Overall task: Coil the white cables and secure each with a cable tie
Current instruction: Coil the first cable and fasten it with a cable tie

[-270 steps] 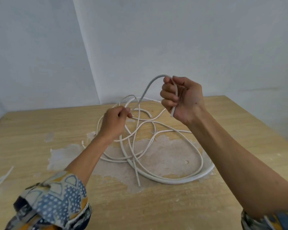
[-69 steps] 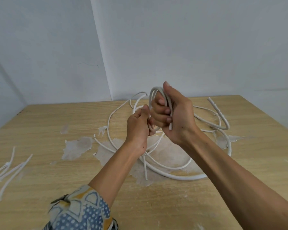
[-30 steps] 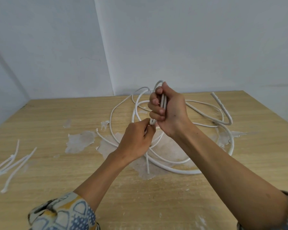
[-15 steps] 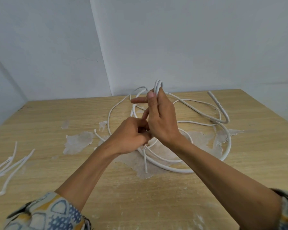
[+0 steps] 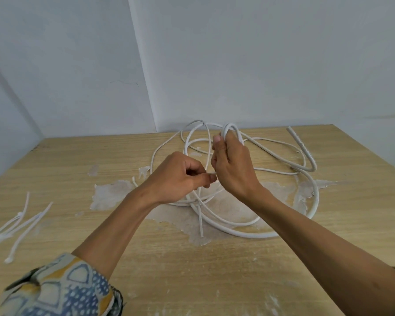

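Gripping looped white cable in raised right hand, left hand pinching it lower.

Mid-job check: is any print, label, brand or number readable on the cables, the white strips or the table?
No text can be read in this view.
thick white cable: faint marks along the jacket near its free end, too blurred to read.
thin white cable, white strips, table: no print visible.
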